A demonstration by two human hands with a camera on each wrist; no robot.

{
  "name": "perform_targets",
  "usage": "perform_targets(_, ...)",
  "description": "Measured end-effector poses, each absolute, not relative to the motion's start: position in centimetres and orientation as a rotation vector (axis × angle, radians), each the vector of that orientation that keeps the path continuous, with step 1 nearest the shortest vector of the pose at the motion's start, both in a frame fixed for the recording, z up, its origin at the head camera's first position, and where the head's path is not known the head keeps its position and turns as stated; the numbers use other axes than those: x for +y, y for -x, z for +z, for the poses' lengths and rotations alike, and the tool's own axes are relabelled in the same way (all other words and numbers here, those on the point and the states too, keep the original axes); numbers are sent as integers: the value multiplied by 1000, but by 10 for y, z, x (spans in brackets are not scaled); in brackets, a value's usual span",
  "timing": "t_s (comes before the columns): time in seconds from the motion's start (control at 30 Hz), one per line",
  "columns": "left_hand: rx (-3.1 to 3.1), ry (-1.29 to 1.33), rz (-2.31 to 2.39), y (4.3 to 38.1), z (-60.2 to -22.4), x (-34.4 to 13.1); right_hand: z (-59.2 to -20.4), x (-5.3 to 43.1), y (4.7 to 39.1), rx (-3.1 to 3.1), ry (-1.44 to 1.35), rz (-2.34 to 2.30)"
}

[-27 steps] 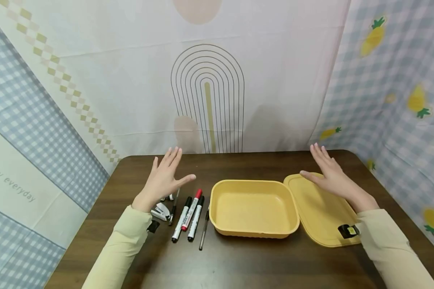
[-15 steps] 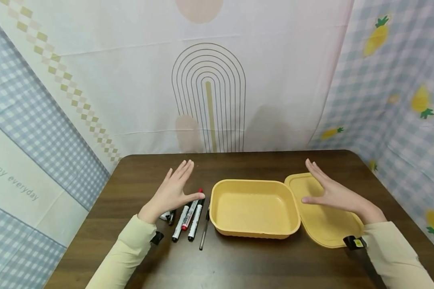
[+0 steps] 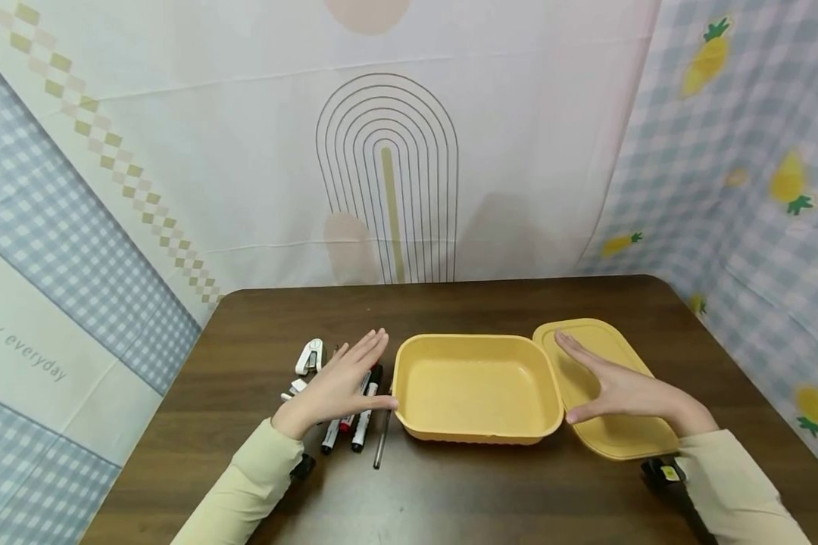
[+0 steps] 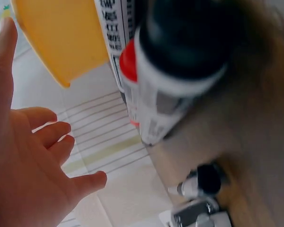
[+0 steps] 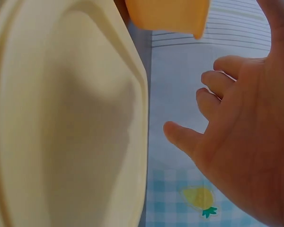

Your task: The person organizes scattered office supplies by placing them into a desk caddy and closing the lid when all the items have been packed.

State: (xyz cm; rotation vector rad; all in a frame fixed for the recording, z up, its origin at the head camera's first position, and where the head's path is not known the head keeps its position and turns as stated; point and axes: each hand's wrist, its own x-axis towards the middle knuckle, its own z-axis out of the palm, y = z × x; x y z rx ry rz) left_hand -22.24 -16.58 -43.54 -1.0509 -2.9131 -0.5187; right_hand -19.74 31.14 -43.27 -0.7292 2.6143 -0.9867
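A yellow plastic box (image 3: 477, 438) stands without a cover on the brown table, between the two hands. My left hand (image 3: 337, 387) spreads over the markers, its thumb tip right at the box's left rim. My right hand (image 3: 630, 390) hovers over the yellow lid (image 3: 623, 439), thumb tip close to the box's right rim. Neither hand holds anything. Beneath the left hand lie several markers, among them a black-capped marker (image 3: 364, 420) and a red-and-white marker (image 4: 129, 71), partly hidden. A thin pen (image 3: 382, 441) lies between the markers and the box.
Left of the markers sits a white hole-punch-like item (image 3: 310, 356), with another small white item (image 3: 293, 389) partly covered by the left hand. The table (image 3: 450, 499) meets a hanging patterned cloth (image 3: 518, 151) at the back.
Both hands have come lower and inward toward the box's sides. The white item behind the left hand has come into view. Box, lid and pens stay in place.
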Motion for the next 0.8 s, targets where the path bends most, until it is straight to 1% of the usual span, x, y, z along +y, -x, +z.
perform_targets(0.43, -2943, 1216, -690, 220, -443, -162, -443, 305, 203, 2474, 811, -1083)
perform_targets(0.8, -2920, 1230, -734, 221, -445, -163, -446, 305, 204, 2481, 814, -1075)
